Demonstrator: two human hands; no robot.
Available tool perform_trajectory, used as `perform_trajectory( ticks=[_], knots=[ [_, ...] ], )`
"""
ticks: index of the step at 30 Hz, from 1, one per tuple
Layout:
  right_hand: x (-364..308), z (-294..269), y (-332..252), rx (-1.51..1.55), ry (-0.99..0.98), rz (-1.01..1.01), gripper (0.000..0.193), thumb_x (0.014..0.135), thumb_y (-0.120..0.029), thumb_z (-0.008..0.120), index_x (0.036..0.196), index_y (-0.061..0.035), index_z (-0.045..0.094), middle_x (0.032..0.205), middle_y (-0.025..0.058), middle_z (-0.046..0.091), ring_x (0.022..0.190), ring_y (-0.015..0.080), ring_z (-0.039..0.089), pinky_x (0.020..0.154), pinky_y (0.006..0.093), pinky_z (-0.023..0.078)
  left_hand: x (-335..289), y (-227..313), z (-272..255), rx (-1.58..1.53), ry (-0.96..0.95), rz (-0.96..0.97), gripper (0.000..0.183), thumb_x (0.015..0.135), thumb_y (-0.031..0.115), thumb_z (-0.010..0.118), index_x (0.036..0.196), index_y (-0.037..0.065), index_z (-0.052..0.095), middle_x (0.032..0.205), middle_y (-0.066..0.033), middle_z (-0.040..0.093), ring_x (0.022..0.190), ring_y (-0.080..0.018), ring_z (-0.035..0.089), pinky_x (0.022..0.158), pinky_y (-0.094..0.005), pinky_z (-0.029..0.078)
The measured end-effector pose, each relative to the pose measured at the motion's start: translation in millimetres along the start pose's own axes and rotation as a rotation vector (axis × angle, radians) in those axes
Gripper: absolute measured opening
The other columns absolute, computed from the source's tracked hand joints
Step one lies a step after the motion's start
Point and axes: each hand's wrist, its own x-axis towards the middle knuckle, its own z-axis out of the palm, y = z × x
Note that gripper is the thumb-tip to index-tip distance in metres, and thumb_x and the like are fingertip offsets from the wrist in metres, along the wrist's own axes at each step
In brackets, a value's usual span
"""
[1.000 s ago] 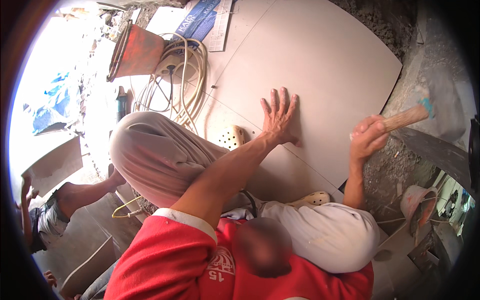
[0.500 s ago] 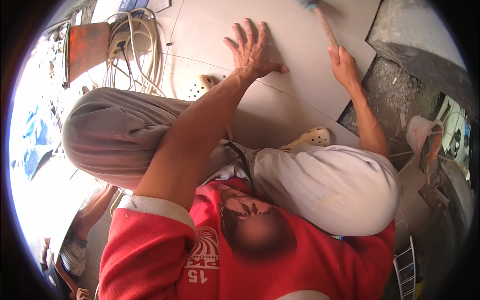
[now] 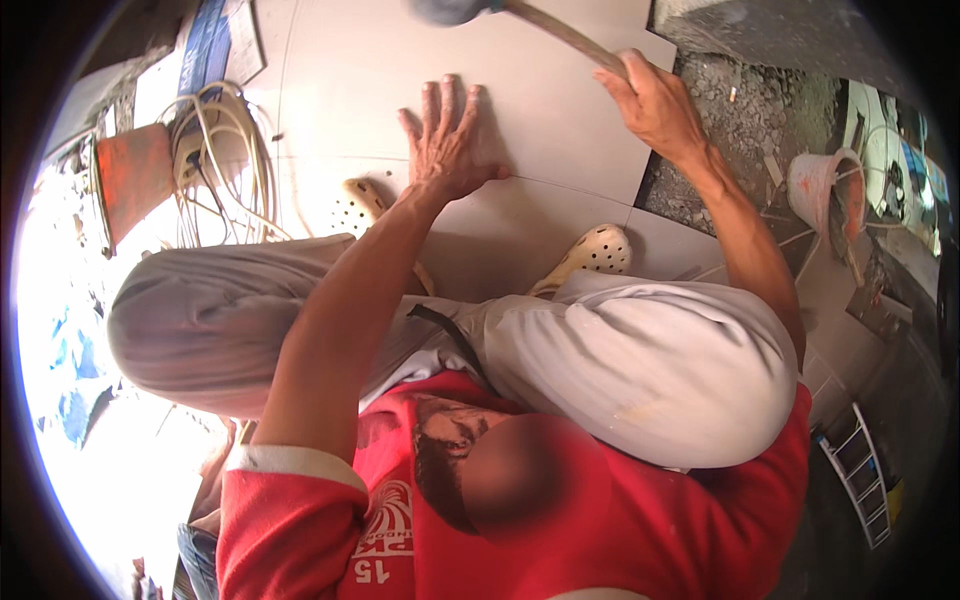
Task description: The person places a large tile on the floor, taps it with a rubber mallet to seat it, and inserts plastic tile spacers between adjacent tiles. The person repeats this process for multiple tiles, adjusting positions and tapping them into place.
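My left hand [image 3: 445,145] lies flat on a large pale floor tile [image 3: 560,120], its fingers spread. My right hand [image 3: 655,112] grips the wooden handle of a mallet [image 3: 565,38]. The mallet's dark, rounded head is at the top edge of the view, over the tiles and ahead of my left hand; it is blurred and partly cut off. Whether it touches the tile I cannot tell. Both feet, in cream clogs [image 3: 600,250], rest on the tiles close behind my hands.
Rough grey rubble [image 3: 705,135] borders the tile's right edge, below a concrete ledge [image 3: 800,40]. To the left are a coiled cable [image 3: 215,165] and an orange container [image 3: 135,180]. At right stand a whitish bucket [image 3: 815,190] and a ladder [image 3: 860,475]. Another person's clothing [image 3: 200,560] shows at lower left.
The mallet has swung left, its head now ahead of my left hand. My right hand has turned with it. My left hand stays flat on the tile while the whole view has shifted.
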Motion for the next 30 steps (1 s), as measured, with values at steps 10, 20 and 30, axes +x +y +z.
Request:
perform_trajectory(
  ticks=[10,20,30],
  knots=[
    [40.7,15.2,13.8,-0.094,-0.182,0.201,0.037,0.11,-0.035,0.063,0.108,0.0005,0.056,0.062,0.0221,0.061,0.061,0.0446,0.068,0.052,0.0522,0.051,5.8,1.7,-10.6,-0.01,-0.008,0.006,0.141,0.067,0.071,0.091,0.173,0.012,0.019,0.18,-0.0224,0.011,0.165,-0.0488,0.007,0.118,-0.0829,0.018],
    [57.8,39.2,15.0,-0.166,-0.145,0.227,0.031,0.111,-0.027,0.063,0.104,0.0019,0.055,0.066,0.0256,0.063,0.063,0.0471,0.07,0.051,0.0511,0.051,3.5,-9.8,4.4,-0.057,0.014,0.045,0.15,0.061,0.069,0.094,0.175,0.017,0.013,0.181,-0.0209,0.005,0.165,-0.0505,0.003,0.121,-0.0855,0.012],
    [120.7,25.8,-29.7,0.177,0.164,-0.113,0.034,0.113,-0.032,0.059,0.11,0.0026,0.061,0.075,0.0217,0.067,0.065,0.0412,0.071,0.056,0.0462,0.055,7.6,-6.9,-22.7,-0.042,-0.103,0.0,0.162,0.054,0.069,0.097,0.175,0.017,0.004,0.181,-0.0186,-0.001,0.166,-0.0477,0.0,0.117,-0.0889,0.016]
  ],
)
